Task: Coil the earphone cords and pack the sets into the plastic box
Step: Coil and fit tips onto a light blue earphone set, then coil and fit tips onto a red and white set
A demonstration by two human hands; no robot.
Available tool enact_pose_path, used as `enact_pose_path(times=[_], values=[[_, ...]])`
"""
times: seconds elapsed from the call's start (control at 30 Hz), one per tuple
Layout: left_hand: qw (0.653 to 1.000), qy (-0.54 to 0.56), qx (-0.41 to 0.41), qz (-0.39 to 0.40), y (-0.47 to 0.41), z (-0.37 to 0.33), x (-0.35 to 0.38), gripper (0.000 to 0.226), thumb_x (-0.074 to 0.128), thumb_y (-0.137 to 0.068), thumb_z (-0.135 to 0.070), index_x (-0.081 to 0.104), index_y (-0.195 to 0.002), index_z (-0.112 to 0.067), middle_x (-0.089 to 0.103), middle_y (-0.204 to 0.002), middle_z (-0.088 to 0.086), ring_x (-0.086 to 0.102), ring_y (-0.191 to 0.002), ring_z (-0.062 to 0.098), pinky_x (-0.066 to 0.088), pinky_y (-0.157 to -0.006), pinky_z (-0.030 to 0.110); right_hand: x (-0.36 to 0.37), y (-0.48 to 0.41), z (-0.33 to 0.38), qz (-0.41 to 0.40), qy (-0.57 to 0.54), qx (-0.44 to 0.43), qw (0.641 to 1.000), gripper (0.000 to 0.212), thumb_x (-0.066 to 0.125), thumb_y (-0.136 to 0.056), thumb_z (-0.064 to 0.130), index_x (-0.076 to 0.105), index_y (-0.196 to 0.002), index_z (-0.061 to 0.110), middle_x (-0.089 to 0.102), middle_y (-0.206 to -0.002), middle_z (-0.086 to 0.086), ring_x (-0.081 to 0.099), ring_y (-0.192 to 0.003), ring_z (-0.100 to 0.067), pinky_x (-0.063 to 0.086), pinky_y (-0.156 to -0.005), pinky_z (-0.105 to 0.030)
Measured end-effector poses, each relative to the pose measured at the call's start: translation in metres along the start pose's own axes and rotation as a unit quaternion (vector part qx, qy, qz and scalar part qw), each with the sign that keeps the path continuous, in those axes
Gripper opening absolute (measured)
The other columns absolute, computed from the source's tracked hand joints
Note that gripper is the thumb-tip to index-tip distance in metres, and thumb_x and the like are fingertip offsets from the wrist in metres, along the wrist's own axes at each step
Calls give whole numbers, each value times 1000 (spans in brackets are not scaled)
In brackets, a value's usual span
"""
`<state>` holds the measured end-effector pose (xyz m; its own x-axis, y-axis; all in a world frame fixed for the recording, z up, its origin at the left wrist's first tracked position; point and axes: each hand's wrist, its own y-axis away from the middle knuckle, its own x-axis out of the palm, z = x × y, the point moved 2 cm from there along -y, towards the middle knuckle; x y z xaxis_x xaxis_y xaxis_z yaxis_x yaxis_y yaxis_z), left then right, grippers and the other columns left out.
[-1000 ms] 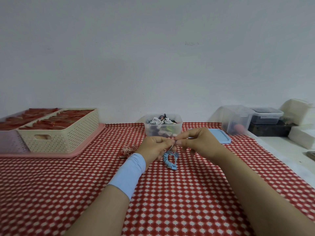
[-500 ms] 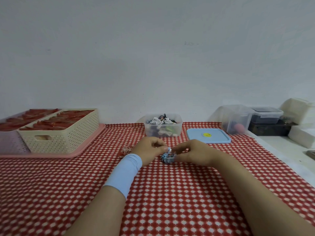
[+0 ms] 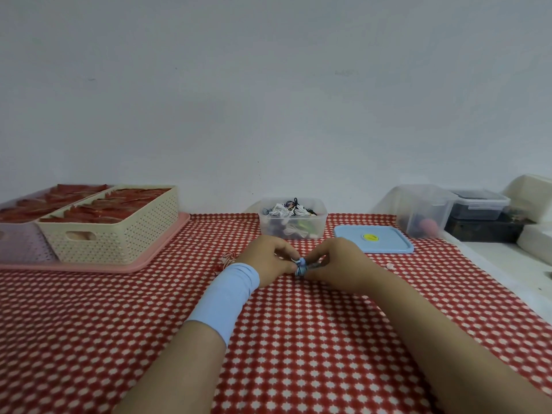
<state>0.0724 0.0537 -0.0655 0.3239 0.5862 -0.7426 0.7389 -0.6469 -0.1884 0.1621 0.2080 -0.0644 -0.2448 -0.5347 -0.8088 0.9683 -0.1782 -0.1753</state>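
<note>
**Both hands pinching a coiled blue earphone set at mid-counter**

I see the left hand and the right hand meeting low over the red-checked counter. Each hand pinches the coiled blue earphone set between thumb and fingertips. The small bundle sits between them, and I cannot tell whether it touches the cloth. The left forearm wears a pale blue wristband. At 12 o'clock from the bundle stands the open plastic box, holding tangled white and black sets. A blue lid lies flat at 2 o'clock, just beside the box. A loose red cord lies at 9 o'clock, partly hidden behind the left wrist. At 10 o'clock a cream basket rests on a pink tray.
</note>
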Motion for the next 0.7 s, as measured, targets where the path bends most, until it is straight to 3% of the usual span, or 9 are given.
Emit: enact_pose_path(times=[0.1, 0.2, 0.3, 0.43, 0.53, 0.6, 0.7], values=[[999, 22, 8, -25, -15, -8, -12, 15, 77, -81, -19, 78, -95, -25, 68, -86, -16, 66, -82, 7, 48, -74, 13, -12, -14, 3, -41, -50, 2, 998, 17, 82, -83, 32, 82, -98, 25, 72, -77, 3, 62, -54, -7, 53, -56, -23], [998, 46, 5, -40, -37, -20, -31, 14, 77, -81, -20, 78, -93, -25, 74, -88, -7, 70, -79, 11, 54, -79, 20, -30, -32, 11, -86, -68, -1, 994, 6, 80, -84, 21, 81, -90, 19, 75, -80, -11, 69, -59, -26, 58, -64, -37], [995, 72, 9, -71, -65, -35, -53, 16, 74, -84, -16, 77, -97, -25, 74, -87, -5, 72, -80, 16, 55, -70, 15, -52, -60, 17, -127, -72, -2, 989, 12, 78, -84, 12, 81, -91, 21, 77, -83, -8, 73, -66, -25, 62, -70, -38], [994, 78, 8, -72, -111, -41, -64, 23, 63, -92, -13, 75, -109, -24, 73, -100, -5, 71, -76, 13, 51, -56, 12, -75, -108, 11, -150, -75, 24, 985, 20, 75, -85, 7, 80, -100, 19, 76, -89, -7, 74, -66, -22, 63, -68, -35], [998, 36, 5, -50, -132, -37, -54, 29, 58, -94, -15, 72, -116, -25, 72, -111, -3, 70, -95, 20, 55, -81, 26, -73, -130, 0, -145, -11, 30, 989, 17, 75, -86, 8, 80, -101, 13, 75, -93, -12, 72, -72, -26, 60, -72, -38], [1000, -5, -3, -18, -146, -31, -43, 35, 57, -95, -15, 65, -128, -24, 65, -130, -1, 62, -115, 19, 46, -100, 30, -65, -143, -13, -124, 44, 38, 991, 16, 76, -87, 17, 80, -103, 15, 76, -100, -9, 67, -80, -24, 54, -72, -34], [992, -118, -20, 47, -157, -16, -28, 34, 52, -98, -19, 62, -130, -21, 62, -132, 2, 56, -122, 24, 43, -103, 35, -56, -152, -30, -66, 135, 65, 986, 28, 73, -88, 36, 74, -116, 32, 73, -108, 10, 64, -97, -13, 47, -76, -28]])
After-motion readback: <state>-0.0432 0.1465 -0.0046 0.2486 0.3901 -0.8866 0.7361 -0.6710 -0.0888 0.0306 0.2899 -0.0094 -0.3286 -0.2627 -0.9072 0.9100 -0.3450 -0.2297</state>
